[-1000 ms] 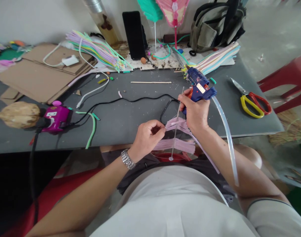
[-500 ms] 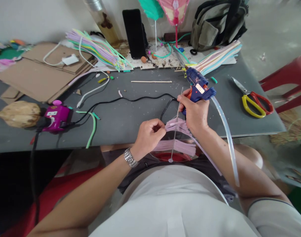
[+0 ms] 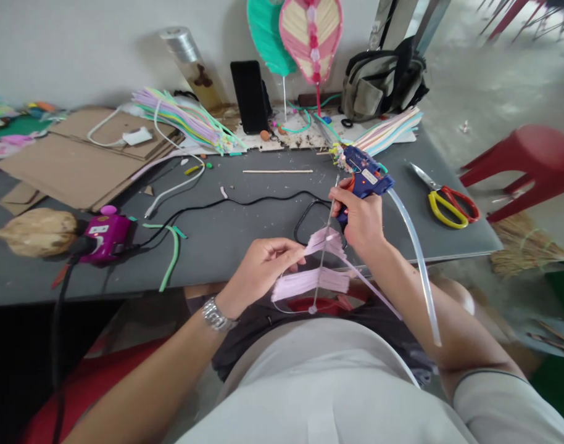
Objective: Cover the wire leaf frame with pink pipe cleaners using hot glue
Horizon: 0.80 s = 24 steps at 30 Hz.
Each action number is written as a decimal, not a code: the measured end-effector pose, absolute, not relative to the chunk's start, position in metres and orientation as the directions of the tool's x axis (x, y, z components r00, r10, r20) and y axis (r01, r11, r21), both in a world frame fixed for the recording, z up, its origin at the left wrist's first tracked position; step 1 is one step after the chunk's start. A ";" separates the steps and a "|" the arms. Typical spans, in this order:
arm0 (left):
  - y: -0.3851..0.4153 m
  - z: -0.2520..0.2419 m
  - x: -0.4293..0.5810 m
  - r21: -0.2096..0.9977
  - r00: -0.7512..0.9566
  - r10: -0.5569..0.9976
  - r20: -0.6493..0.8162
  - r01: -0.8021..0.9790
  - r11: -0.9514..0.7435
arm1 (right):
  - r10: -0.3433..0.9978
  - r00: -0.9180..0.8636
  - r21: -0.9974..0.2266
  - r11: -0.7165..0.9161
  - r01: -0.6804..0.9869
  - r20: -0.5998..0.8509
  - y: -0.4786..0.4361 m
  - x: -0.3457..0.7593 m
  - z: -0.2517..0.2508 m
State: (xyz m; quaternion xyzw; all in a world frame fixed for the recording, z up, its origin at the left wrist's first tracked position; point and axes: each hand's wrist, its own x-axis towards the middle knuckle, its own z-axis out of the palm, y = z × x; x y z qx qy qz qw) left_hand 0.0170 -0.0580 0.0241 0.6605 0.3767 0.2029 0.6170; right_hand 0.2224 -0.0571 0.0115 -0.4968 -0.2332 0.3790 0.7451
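Note:
My right hand (image 3: 360, 225) is shut around the grip of a blue hot glue gun (image 3: 368, 176), whose nozzle points away from me toward the far side of the table. A clear glue stick (image 3: 414, 265) curves from the back of the gun down past my forearm. A thin upright stick (image 3: 326, 240) rises to my right fingers and carries folded lilac paper strips (image 3: 310, 287). My left hand (image 3: 258, 277) lies just left of the upper strip, fingers extended, its fingertips at the strip's edge and holding nothing visible.
Yellow-handled scissors (image 3: 443, 206) lie on the grey table (image 3: 217, 246) to the right. A black cable (image 3: 245, 200) runs from a magenta device (image 3: 106, 237). Cardboard sheets (image 3: 78, 166), bundled coloured straws (image 3: 184, 126) and a backpack (image 3: 384, 83) stand beyond. A red stool (image 3: 527, 160) stands right.
My left hand has slid left and its fingers have straightened, no longer pinched at the strip. The lower strip has shifted left, and the whole view has tilted and drawn back.

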 end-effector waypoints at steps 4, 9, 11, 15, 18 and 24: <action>-0.054 0.018 0.011 0.953 0.593 0.760 -0.268 0.045 0.301 | 0.818 0.571 -0.884 0.214 -0.416 -0.071 -0.060 0.225 0.016; -0.055 0.002 0.013 0.964 0.450 0.858 -0.250 0.037 0.262 | 0.830 0.548 -0.858 0.204 -0.472 -0.104 -0.061 0.222 0.020; -0.055 -0.001 0.012 0.984 0.451 0.876 -0.170 0.119 0.130 | 0.827 0.551 -0.854 0.206 -0.477 -0.108 -0.061 0.222 0.021; -0.049 -0.007 0.004 0.944 0.512 0.857 0.059 0.251 -0.215 | 0.839 0.529 -0.847 0.185 -0.498 -0.128 -0.060 0.223 0.019; -0.041 -0.010 0.002 0.733 0.617 0.689 0.379 0.255 -0.631 | 0.854 0.498 -0.838 0.158 -0.522 -0.149 -0.060 0.224 0.017; -0.027 0.005 0.010 0.165 0.788 0.215 0.578 0.145 -0.976 | 0.891 0.421 -0.804 0.121 -0.583 -0.172 -0.061 0.222 0.015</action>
